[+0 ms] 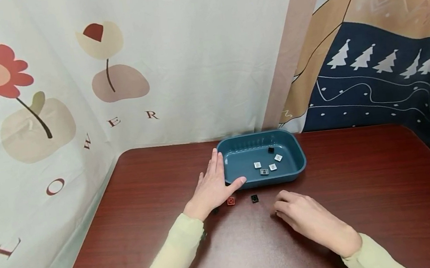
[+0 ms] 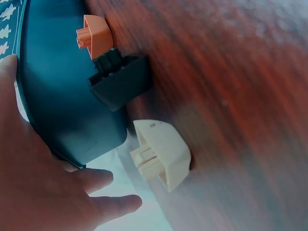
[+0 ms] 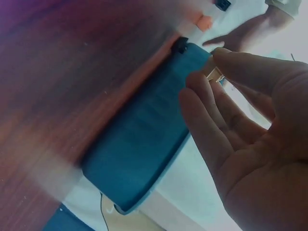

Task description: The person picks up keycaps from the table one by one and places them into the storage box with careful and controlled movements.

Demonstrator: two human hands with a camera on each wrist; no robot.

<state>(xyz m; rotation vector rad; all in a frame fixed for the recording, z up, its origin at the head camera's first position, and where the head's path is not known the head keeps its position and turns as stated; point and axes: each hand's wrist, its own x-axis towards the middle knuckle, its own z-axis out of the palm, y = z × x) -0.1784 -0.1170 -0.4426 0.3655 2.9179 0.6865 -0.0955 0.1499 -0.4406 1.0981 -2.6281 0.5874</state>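
My left hand point(image 1: 212, 188) lies with straight fingers along the left side of a blue tray point(image 1: 301, 154), thumb over its front rim. My right hand point(image 1: 307, 217) is right of the loose keycaps, low over the table. In the right wrist view, its thumb and fingertips pinch a small pale keycap point(image 3: 215, 73), mostly covered by the fingers. An orange-red keycap point(image 1: 230, 201) and a black keycap point(image 1: 254, 198) lie in front of the tray. In the left wrist view, a dark keycap point(image 2: 122, 82) and a cream keycap point(image 2: 166, 151) show their stems.
Several white, grey and black keycaps, among them a white keycap point(image 1: 278, 158), lie in the tray. The tray stands at the back edge of a reddish-brown table point(image 1: 367, 177). Behind it hangs a printed curtain point(image 1: 196, 55).
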